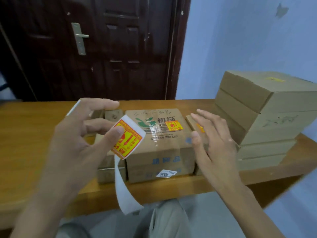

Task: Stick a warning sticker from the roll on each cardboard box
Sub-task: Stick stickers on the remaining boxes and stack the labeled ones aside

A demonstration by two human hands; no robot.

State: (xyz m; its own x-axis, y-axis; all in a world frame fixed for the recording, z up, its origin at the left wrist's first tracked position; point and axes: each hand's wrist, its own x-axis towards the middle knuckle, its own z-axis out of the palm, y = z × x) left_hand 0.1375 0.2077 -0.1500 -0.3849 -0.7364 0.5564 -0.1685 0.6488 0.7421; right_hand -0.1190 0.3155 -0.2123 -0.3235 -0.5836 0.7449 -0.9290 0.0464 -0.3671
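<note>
My left hand (82,134) holds the sticker roll, its thumb pinning a red and yellow warning sticker (128,138) on the white backing. An empty strip of backing paper (123,186) hangs down from it. My right hand (214,145) hovers open, fingers spread, above the right side of the printed cardboard box (163,152). That box carries a warning sticker (174,125) on its top. A smaller box (193,122) behind my right hand shows a bit of another sticker. Small boxes (111,170) lie partly hidden under my left hand.
A stack of several flat cardboard boxes (267,121) stands at the right on the wooden table (25,134), the top one bearing a yellow sticker (275,79). A dark door and a blue wall lie beyond the table. My knees are below the table's front edge.
</note>
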